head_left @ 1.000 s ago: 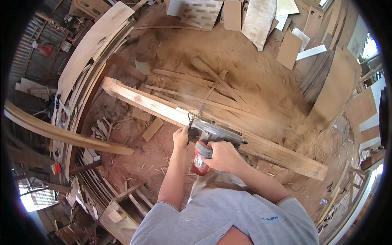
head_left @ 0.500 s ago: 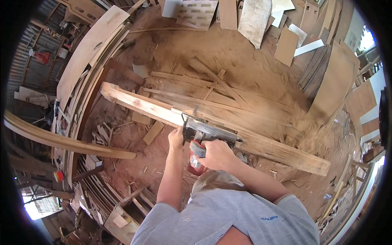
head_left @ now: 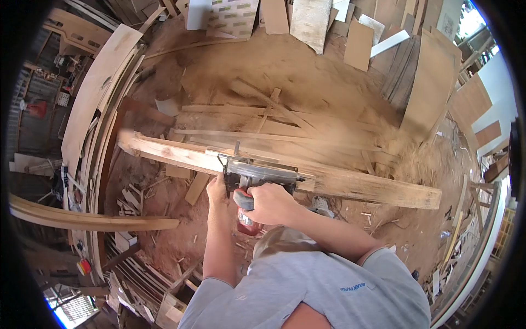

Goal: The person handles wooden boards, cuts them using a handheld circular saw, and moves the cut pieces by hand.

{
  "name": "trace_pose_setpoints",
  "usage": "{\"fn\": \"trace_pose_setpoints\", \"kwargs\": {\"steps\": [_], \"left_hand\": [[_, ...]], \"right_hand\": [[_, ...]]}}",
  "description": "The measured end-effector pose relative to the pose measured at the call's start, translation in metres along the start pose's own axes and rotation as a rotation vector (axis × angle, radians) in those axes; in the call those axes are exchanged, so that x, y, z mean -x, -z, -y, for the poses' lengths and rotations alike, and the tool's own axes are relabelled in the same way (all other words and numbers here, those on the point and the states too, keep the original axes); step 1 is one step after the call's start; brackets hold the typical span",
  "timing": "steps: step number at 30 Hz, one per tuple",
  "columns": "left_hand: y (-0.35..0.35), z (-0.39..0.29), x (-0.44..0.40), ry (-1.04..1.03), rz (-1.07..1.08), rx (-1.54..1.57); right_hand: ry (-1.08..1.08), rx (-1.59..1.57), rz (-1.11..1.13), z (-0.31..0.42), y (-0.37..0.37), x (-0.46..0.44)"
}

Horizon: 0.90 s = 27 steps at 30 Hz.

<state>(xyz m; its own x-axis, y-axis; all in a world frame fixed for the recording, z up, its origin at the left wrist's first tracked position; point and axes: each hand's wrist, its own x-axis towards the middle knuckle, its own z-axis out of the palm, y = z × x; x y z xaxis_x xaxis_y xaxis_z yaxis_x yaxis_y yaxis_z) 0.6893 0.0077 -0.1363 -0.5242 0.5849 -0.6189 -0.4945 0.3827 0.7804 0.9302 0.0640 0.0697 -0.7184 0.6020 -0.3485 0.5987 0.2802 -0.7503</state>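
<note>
A long wooden beam (head_left: 378, 187) crosses the view in front of me, its upper face pale and fresh on the left part. On top of it sits a power saw (head_left: 262, 171) with a grey guard and a red and black body. My right hand (head_left: 272, 204) is wrapped round the saw's rear handle. Beside the saw's left end, my left hand (head_left: 217, 189) is closed at the near edge of the beam; its fingertips are hidden, so what it grips cannot be made out.
Stacked boards (head_left: 98, 98) stand at the left, with a curved timber (head_left: 109, 220) jutting in below them. Loose strips (head_left: 274, 107) and sawdust lie on the ground beyond the beam. Panels (head_left: 433, 82) lean at the upper right. Scraps (head_left: 131, 197) litter the left floor.
The saw and both my hands have moved left along the beam. The view has turned, so the beam lies more level across it.
</note>
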Motion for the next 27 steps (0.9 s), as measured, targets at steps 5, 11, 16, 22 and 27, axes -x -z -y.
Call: {"fn": "trace_pose_setpoints", "kwargs": {"steps": [5, 11, 16, 22, 27], "left_hand": [[-0.002, -0.009, 0.005, -0.019, 0.023, 0.033], [0.003, -0.007, -0.005, -0.035, 0.022, 0.074], [0.002, -0.017, -0.004, -0.019, -0.002, 0.007], [0.003, -0.028, -0.003, -0.017, -0.034, -0.046], [0.003, -0.041, 0.0, -0.001, -0.024, -0.055]], "right_hand": [[0.019, -0.004, -0.021, -0.001, -0.006, -0.005], [0.021, -0.018, -0.02, -0.001, -0.01, -0.01], [0.038, -0.015, -0.035, -0.001, -0.012, -0.015], [0.026, -0.049, -0.023, 0.002, -0.014, -0.021], [0.028, -0.039, -0.007, 0.006, -0.018, -0.031]]}}
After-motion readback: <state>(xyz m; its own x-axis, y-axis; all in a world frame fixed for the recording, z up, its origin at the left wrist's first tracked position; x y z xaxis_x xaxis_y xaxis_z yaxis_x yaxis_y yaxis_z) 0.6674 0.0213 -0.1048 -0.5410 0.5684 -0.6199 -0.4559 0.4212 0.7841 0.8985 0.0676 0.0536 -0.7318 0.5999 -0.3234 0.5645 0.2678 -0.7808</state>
